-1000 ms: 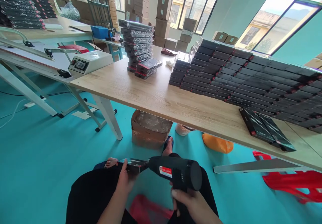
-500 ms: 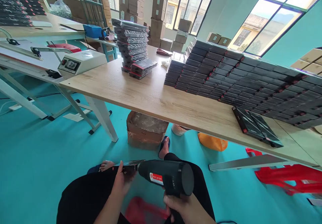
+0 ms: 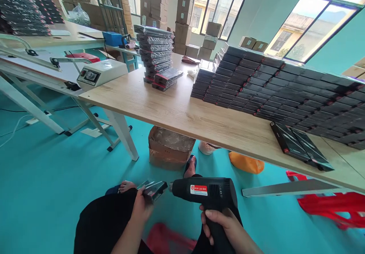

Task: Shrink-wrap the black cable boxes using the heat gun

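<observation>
My right hand (image 3: pixel 218 221) is wrapped round the handle of a black heat gun (image 3: pixel 203 191) with a red and white label on its side. Its metal nozzle points left at a flat black box (image 3: pixel 154 190) with a shiny film-like surface. A small gap shows between nozzle and box. My left hand (image 3: pixel 142 206) grips that box by its near left part, over my lap, tilted so that its top face and right end show. Part of the box is hidden behind my fingers.
A wooden table (image 3: pixel 176 115) stands ahead, with a stack of film-wrapped boxes (image 3: pixel 158 52), a wide wall of black boxes (image 3: pixel 273 83) and two loose black boxes (image 3: pixel 300 145). Below are a carton (image 3: pixel 171 147) and an orange bag (image 3: pixel 246 162). A sealing machine (image 3: pixel 99 73) stands left.
The heat gun has moved right and now shows more of its side. The box in my left hand has been turned from nearly edge-on, exposing its top face.
</observation>
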`<state>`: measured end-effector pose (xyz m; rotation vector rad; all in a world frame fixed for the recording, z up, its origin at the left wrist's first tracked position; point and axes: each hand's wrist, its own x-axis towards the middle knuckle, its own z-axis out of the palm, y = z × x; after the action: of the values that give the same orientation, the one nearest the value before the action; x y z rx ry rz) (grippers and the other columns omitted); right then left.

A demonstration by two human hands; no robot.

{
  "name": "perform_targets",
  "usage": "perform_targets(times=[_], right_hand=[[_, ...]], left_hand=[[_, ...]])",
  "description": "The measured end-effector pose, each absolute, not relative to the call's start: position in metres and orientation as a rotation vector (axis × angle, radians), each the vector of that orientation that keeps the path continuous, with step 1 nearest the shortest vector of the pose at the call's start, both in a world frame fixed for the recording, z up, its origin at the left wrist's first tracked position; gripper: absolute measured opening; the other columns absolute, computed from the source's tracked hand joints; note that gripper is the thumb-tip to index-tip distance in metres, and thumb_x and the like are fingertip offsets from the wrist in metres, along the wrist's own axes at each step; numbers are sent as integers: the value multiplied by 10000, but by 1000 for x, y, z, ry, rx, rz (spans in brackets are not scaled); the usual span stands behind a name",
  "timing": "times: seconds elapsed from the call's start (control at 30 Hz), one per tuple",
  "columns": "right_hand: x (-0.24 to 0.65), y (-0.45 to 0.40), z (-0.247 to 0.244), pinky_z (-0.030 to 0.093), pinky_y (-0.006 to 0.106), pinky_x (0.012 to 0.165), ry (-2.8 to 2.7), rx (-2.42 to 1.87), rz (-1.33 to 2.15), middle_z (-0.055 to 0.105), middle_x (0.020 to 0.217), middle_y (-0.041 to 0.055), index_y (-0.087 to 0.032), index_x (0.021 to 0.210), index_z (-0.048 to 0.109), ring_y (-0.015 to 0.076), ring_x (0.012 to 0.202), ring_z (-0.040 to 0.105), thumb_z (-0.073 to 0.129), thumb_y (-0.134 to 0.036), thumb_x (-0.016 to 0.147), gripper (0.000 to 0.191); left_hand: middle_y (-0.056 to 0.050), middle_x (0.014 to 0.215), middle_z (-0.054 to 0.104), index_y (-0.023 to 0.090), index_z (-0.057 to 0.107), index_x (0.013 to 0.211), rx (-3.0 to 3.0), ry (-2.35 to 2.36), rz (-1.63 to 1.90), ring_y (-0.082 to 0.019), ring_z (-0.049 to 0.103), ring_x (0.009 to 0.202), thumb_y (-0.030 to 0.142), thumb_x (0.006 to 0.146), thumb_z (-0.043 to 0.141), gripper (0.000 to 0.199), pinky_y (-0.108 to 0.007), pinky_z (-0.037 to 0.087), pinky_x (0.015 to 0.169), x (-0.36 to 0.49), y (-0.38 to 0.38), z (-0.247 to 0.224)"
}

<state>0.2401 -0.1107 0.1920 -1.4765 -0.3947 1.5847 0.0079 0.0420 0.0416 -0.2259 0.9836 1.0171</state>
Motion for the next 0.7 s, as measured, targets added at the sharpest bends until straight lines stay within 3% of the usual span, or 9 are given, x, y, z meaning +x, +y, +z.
perform_targets(times=[0.1, 0.33, 0.53, 0.7], right_hand=[[252, -118, 190, 436, 255, 452, -374, -1409, 1623, 681, 756, 47, -114, 999, 697, 140, 536, 590, 807, -499, 697, 502], [266, -132, 209, 415, 247, 466, -363, -1441, 1694, 675, 756, 39, -112, 987, 716, 130, 544, 579, 821, -502, 675, 510], [262, -140, 219, 434, 276, 557, -452, -1573, 1752, 668, 718, 42, -126, 943, 726, 150, 607, 579, 817, -512, 683, 474], [247, -140, 212, 449, 305, 637, -470, -1494, 1776, 689, 764, 56, -125, 952, 730, 162, 643, 606, 880, -563, 601, 581]], left_hand=[[-94, 775, 770, 120, 685, 1106, -168, 1043, 1013, -275, 741, 652, 112, 814, 500, 346, -451, 623, 664, 7, 42, 47], [-93, 644, 715, 140, 672, 703, -167, 997, 989, -248, 697, 590, 61, 581, 500, 225, -386, 592, 619, 4, 39, 58], [-81, 588, 680, 152, 646, 595, -110, 999, 991, -232, 666, 553, 64, 575, 500, 171, -398, 592, 647, 11, 37, 65], [-67, 570, 664, 171, 626, 569, -79, 979, 917, -267, 696, 633, 76, 595, 529, 139, -426, 591, 679, 13, 34, 66]])
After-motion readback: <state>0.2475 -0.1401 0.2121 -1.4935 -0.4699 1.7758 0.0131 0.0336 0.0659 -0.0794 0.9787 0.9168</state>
